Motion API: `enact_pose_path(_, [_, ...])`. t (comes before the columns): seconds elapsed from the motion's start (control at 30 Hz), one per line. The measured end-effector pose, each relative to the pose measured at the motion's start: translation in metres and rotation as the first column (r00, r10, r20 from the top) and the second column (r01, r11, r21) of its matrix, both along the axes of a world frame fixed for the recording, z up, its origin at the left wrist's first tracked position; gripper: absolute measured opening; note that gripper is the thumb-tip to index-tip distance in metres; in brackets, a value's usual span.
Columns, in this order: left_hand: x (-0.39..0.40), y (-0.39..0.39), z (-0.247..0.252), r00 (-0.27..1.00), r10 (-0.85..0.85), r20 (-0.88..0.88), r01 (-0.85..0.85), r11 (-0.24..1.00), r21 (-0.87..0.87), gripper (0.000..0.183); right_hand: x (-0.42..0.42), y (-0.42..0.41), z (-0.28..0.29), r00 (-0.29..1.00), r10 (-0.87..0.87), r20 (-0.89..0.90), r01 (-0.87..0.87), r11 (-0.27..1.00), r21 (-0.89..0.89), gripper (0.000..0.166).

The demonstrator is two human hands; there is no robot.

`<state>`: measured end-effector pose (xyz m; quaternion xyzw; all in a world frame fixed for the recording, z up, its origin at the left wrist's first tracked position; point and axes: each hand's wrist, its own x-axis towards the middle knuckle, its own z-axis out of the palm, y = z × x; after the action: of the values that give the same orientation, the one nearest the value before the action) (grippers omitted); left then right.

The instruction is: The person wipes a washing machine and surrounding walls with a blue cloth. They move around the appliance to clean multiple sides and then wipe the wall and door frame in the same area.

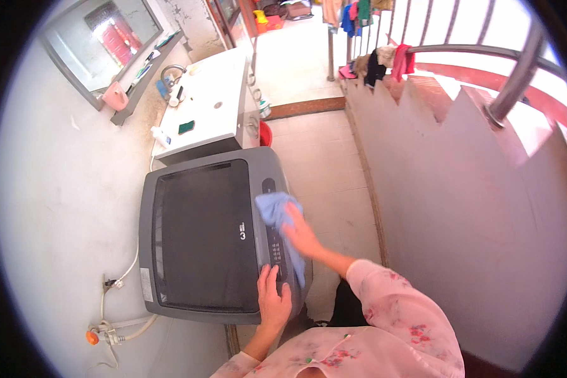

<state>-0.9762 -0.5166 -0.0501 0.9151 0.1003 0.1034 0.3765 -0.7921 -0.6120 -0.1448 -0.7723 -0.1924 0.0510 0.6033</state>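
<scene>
Before me stands a grey top-loading washing machine [193, 245] with a dark lid [203, 203], which is down. My right hand [300, 231] grips a light blue cloth [276, 208] on the front edge of the machine's top. Part of the cloth hangs down over the front side. My left hand [273, 295] rests with spread fingers at the near end of the control panel [276, 253] and holds nothing. The cloth and right hand cover part of the panel.
Beyond the machine is a white sink counter [212, 90] with a faucet [170, 73], a green scouring pad [186, 127] and a white bottle [160, 136]. A red bucket [265, 134] sits beside it. A wall tap [99, 336] with a hose is at left; a low wall [434, 198] runs along the right.
</scene>
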Motion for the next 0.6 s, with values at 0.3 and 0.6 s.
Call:
enact_pose_path(0.3, [0.067, -0.043, 0.01, 0.961, 0.266, -0.079, -0.268, 0.963, -0.014, 0.046, 0.161, 0.033, -0.022, 0.944, 0.165, -0.287, -0.084, 0.958, 0.273, 0.054])
enact_pose_path(0.6, [0.08, -0.048, 0.023, 0.875, 0.458, -0.155, -0.472, 0.739, -0.482, 0.056, 0.045, -0.054, 0.075, 0.802, 0.589, 0.101, -0.597, 0.793, 0.12, 0.049])
